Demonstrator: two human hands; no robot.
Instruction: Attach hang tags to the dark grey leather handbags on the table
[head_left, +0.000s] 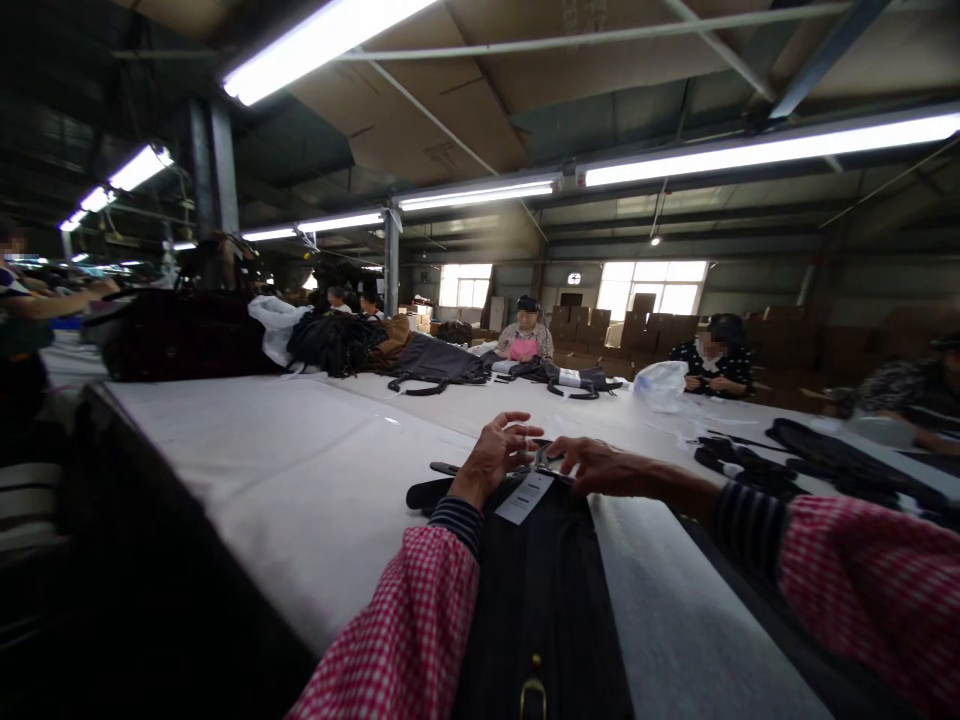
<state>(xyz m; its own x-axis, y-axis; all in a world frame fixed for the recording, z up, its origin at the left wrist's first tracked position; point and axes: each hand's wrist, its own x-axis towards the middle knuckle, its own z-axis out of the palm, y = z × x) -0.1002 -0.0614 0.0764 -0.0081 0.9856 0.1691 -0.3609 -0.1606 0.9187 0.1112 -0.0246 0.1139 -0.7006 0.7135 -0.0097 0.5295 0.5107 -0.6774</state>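
Observation:
A black bag [547, 590] lies lengthwise in front of me, with a gold buckle [533, 695] at its near end. At its far end hangs a white printed tag [525, 498], close under my hands. My left hand [495, 458] hovers beside the tag with curved fingers apart; a thin pale line, perhaps the tag's string, runs by the fingertips. Bent fingers of my right hand [611, 467] close down at the bag's far end near a grey loop; what they grip is hidden. Dark strap ends [429, 493] stick out to the left of the bag.
A white sheet [675, 600] lies along the bag's right side. Black straps [750, 465] and clear plastic [661, 385] are to the right on the white table [247, 450]. Bags [187, 335] are heaped at the far left. Co-workers [525, 340] sit across the table.

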